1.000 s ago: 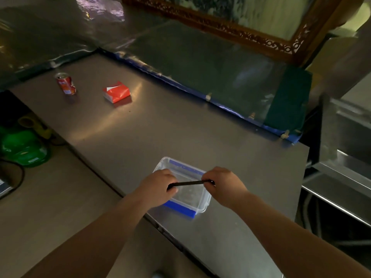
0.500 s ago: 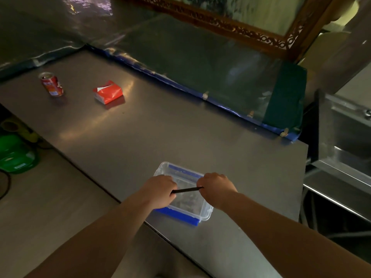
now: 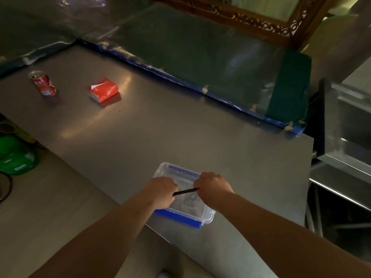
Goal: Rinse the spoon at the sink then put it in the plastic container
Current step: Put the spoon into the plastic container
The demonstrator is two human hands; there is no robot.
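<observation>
While both fists close on spoon (image 3: 185, 191), I read its long axis left-right, bridging left hand (image 3: 160, 192) and right hand (image 3: 213, 188), directly above plastic container (image 3: 207, 216), lower centre frame. Sink likely right edge.

Bare counter (image 3: 180, 127) (can (image 3: 43, 83), packet (image 3: 103, 90) far left).

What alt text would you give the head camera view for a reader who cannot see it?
Two bare hands, the left hand and the right hand, hold a thin dark spoon handle between them over a clear plastic container with blue clips on a steel counter. A red can and a red packet sit far left.
</observation>
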